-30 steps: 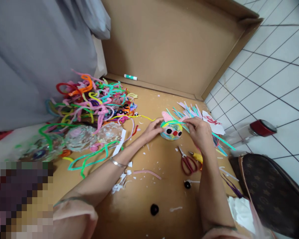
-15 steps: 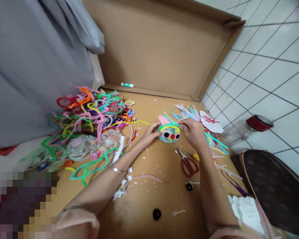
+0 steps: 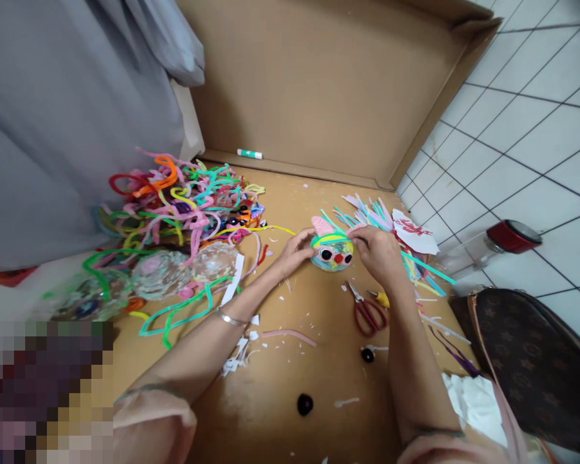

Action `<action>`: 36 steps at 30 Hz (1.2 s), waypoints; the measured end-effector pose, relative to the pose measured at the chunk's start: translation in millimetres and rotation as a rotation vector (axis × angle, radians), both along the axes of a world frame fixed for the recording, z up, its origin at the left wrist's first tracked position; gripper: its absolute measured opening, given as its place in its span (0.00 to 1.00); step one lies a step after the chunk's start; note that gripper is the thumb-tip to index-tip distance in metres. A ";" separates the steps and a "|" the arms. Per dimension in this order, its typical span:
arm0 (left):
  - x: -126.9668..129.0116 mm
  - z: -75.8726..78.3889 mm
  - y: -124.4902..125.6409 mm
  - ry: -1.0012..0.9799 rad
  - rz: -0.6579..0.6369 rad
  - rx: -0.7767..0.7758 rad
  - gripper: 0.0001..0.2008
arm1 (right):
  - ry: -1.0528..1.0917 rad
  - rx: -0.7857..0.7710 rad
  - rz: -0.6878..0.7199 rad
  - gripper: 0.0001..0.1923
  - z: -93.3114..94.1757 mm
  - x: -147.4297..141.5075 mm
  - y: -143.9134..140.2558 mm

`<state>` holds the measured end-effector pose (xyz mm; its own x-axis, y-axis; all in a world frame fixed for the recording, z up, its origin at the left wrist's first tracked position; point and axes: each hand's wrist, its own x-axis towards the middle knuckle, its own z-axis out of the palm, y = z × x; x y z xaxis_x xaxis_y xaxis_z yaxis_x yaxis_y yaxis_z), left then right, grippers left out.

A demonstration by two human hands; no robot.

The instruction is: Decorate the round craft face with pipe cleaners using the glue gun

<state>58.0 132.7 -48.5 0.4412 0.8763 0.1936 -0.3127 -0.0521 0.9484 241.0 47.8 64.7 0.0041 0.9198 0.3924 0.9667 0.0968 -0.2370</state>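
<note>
A small round animal face [image 3: 333, 254], made with pipe cleaners, has black eyes, a red nose and a yellow and teal band on top. One pink ear [image 3: 323, 225] stands at its upper left. My left hand [image 3: 297, 252] grips the face's left side between thumb and fingers. At the upper right edge, my right hand [image 3: 379, 251] is closed in a pinch, and a pink piece [image 3: 355, 229] shows at its fingertips; how firmly it is attached is hidden. Red-handled scissors [image 3: 367, 314] lie just below my right hand, beside a yellow-handled tool [image 3: 381, 298].
Tangled pipe cleaners [image 3: 188, 206] and clear plastic domes [image 3: 159, 274] cover the left. Straight pipe cleaners [image 3: 367, 212] lie behind my right hand. A glue stick [image 3: 249, 154] rests by the cardboard wall [image 3: 319, 84]. Rightward are a bottle [image 3: 507, 237] and a brown bag [image 3: 536, 361].
The view has shifted slightly. Both hands stay at the face, and a pink piece now shows at my right fingertips.
</note>
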 end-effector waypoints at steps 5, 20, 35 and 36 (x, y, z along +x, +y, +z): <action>0.5 1.7 -0.8 -0.012 -0.017 0.005 0.24 | -0.048 -0.024 -0.017 0.17 0.4 -1.4 -0.8; 1.9 2.8 -2.9 -0.068 -0.011 0.022 0.22 | -0.121 -0.204 -0.101 0.17 16.9 -14.5 -5.3; 1.5 3.8 -2.9 -0.020 0.083 0.014 0.22 | 0.059 -0.180 -0.048 0.16 11.3 -1.6 -2.6; 1.5 3.8 -3.0 -0.017 0.089 0.014 0.21 | 0.065 -0.191 -0.063 0.16 12.5 0.7 -3.0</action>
<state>59.5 129.7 -44.7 0.3582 0.9091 0.2128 -0.3226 -0.0934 0.9419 241.7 44.8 77.2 0.0833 0.9745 0.2082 0.9514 -0.0156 -0.3075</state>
